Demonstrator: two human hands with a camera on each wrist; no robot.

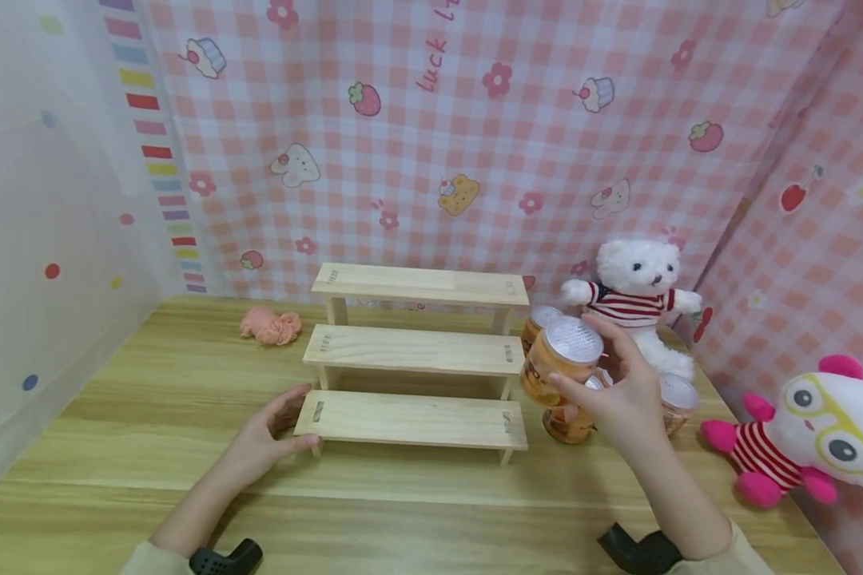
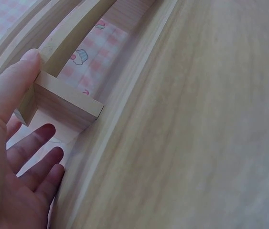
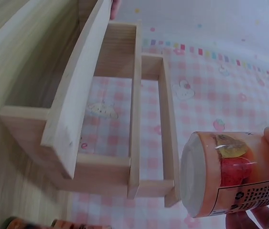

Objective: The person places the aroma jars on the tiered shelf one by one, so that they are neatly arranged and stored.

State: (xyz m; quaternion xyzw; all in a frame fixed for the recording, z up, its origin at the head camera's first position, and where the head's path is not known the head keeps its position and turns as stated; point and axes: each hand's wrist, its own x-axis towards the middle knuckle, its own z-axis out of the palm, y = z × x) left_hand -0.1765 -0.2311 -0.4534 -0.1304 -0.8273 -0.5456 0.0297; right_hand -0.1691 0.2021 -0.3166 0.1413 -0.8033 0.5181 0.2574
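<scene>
Yarn: a small pink bundle [image 1: 270, 326] lies near the table's [image 1: 403, 511] back left corner, left of the rack.
Left hand: the left hand [image 1: 269, 431] rests at the left end of the lowest step, thumb on its top edge, fingers relaxed and straight beneath; it steadies the rack and grips nothing.
Stepped rack: the wooden three-step rack [image 1: 413, 351] stands mid-table toward the back edge; all three steps are bare.
Right hand: the right hand [image 1: 622, 391] is curled round an orange jar [image 1: 559, 359] with a white lid, held in the air just right of the middle step.
Other jars: several more jars [image 1: 679, 399] stand on the table behind that hand, beside the white bear [image 1: 636, 299].
Progress: judging by this, no jar is on a step yet.
Right edge: a pink-and-white plush [image 1: 813, 435] lies there.
</scene>
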